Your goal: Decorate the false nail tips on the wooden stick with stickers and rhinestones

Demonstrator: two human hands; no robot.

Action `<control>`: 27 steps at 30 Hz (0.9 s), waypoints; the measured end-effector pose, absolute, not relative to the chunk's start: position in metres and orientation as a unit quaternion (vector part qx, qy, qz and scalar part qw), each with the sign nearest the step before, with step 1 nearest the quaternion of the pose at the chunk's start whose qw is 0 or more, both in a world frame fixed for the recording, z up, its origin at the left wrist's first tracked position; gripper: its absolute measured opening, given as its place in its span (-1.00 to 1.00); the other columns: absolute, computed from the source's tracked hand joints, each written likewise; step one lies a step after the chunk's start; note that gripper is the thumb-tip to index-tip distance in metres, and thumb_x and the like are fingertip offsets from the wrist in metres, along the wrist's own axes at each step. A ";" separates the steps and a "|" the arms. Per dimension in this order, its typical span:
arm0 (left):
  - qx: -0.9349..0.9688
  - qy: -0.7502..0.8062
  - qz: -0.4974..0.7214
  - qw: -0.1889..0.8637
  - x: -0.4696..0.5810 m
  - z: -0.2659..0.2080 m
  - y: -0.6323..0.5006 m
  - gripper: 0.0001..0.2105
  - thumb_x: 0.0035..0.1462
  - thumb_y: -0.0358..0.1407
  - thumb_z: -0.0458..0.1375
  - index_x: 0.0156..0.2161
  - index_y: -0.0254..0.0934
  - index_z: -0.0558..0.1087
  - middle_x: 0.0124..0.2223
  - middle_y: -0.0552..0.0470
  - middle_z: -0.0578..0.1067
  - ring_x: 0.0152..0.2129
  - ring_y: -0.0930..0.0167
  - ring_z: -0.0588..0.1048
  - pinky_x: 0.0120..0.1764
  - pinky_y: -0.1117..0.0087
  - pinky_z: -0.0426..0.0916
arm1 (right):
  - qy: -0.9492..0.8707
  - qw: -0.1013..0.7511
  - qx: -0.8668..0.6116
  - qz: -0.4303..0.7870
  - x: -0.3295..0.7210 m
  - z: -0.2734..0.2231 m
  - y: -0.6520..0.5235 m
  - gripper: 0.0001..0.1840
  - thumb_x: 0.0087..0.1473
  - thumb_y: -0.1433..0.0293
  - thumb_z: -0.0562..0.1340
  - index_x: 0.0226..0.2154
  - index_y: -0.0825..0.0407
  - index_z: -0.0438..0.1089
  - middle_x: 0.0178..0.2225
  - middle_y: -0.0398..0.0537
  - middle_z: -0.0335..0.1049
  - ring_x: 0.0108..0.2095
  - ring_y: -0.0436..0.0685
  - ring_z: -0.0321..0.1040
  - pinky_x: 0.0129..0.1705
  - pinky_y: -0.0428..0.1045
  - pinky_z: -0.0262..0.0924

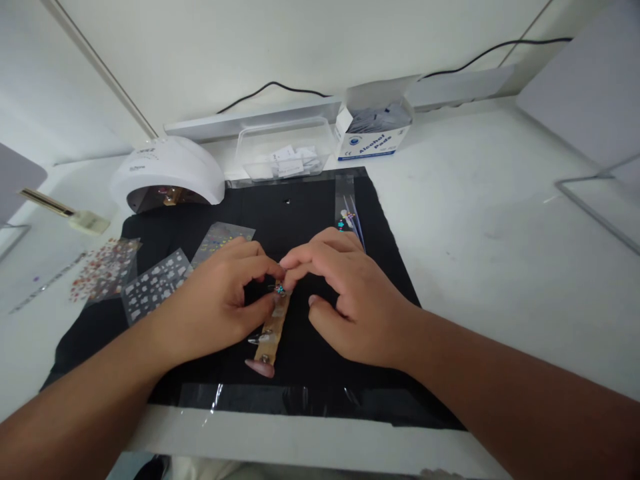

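Over the black mat, my left hand point(223, 293) pinches at the upper part of a wooden nail stand point(273, 327), its thumb on the left edge and its index fingertip near the top. False nails are fixed across the stand: a pinkish one point(261, 367) at the near end, a clear dark-tipped one point(263, 338) above it, and one with a small blue ornament point(280, 289) between my fingers. My right hand point(345, 293) reaches in from the right, its index and middle fingertips touching the stand's top end. Its thumb stays apart. The fingers partly hide the top nails.
Sticker sheets point(156, 285) lie left on the black mat point(220, 373). A clear sleeve with ornaments point(345, 193) lies at the right. Behind stand a white nail lamp point(167, 163), a clear plastic tray point(245, 150) and an alcohol pads box point(373, 140). A brush point(65, 210) is at far left.
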State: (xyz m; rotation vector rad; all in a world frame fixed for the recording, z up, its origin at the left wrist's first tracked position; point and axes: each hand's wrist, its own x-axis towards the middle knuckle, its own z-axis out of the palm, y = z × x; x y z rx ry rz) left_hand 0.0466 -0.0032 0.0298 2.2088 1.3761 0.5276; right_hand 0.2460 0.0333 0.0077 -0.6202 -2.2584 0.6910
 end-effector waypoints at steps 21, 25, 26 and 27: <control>0.787 0.530 0.196 0.248 0.050 0.026 -0.002 -0.88 0.10 -0.46 0.13 -0.29 -0.23 0.49 -0.38 0.07 0.43 -0.36 0.34 0.34 -0.23 0.24 0.20 | -0.835 0.390 -0.218 0.321 0.251 0.001 0.036 -0.50 -0.19 0.63 0.03 -0.14 0.00 0.28 -0.31 -0.18 0.48 -0.20 0.12 0.28 -0.05 0.11 0.08; 0.787 0.526 0.204 0.248 0.050 0.027 -0.003 -0.89 0.09 -0.46 0.13 -0.31 -0.23 0.48 -0.38 0.08 0.44 -0.37 0.34 0.35 -0.22 0.23 0.19 | -0.829 0.390 -0.223 0.332 0.251 0.001 0.036 -0.50 -0.18 0.62 0.04 -0.14 -0.02 0.28 -0.29 -0.16 0.49 -0.20 0.14 0.30 -0.05 0.13 0.10; 0.787 0.526 0.204 0.248 0.051 0.027 -0.003 -0.89 0.09 -0.46 0.13 -0.31 -0.23 0.48 -0.37 0.07 0.44 -0.36 0.34 0.35 -0.22 0.23 0.19 | -0.829 0.388 -0.227 0.333 0.251 0.001 0.036 -0.51 -0.19 0.62 0.04 -0.15 -0.02 0.28 -0.29 -0.16 0.49 -0.19 0.14 0.30 -0.06 0.13 0.10; 0.787 0.527 0.204 0.248 0.051 0.028 -0.003 -0.89 0.10 -0.45 0.13 -0.31 -0.24 0.48 -0.37 0.07 0.45 -0.37 0.34 0.35 -0.22 0.23 0.20 | -0.828 0.386 -0.230 0.334 0.251 0.001 0.036 -0.51 -0.19 0.62 0.04 -0.15 -0.02 0.28 -0.29 -0.15 0.49 -0.19 0.14 0.31 -0.06 0.13 0.10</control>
